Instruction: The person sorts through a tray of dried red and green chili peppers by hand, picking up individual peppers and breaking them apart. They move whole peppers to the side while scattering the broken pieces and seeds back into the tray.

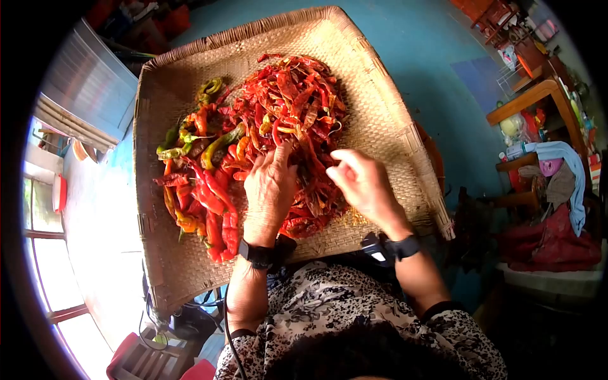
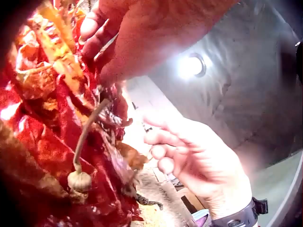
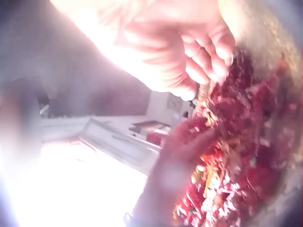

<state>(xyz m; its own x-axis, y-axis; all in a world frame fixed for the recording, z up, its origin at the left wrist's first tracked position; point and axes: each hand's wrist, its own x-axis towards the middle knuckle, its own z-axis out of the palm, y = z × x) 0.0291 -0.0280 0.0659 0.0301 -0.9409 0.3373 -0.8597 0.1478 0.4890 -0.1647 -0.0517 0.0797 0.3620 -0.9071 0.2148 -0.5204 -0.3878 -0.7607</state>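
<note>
A heap of dried red chili peppers lies in a woven bamboo tray. My left hand rests on the near side of the heap, its fingertips among the peppers; in the left wrist view its fingers reach down onto wrinkled red skins. To the right, my right hand hovers over the heap's right edge with fingers loosely bent and nothing visible in them. Left of the heap are fresher, glossy red peppers and several green ones. A dry stem stands out close to the left wrist camera.
The tray's raised rim surrounds the peppers, and its near side meets the person's patterned shirt. Blue floor shows beyond. A wooden chair with draped clothes stands at the right. A cable hangs from the left wrist strap.
</note>
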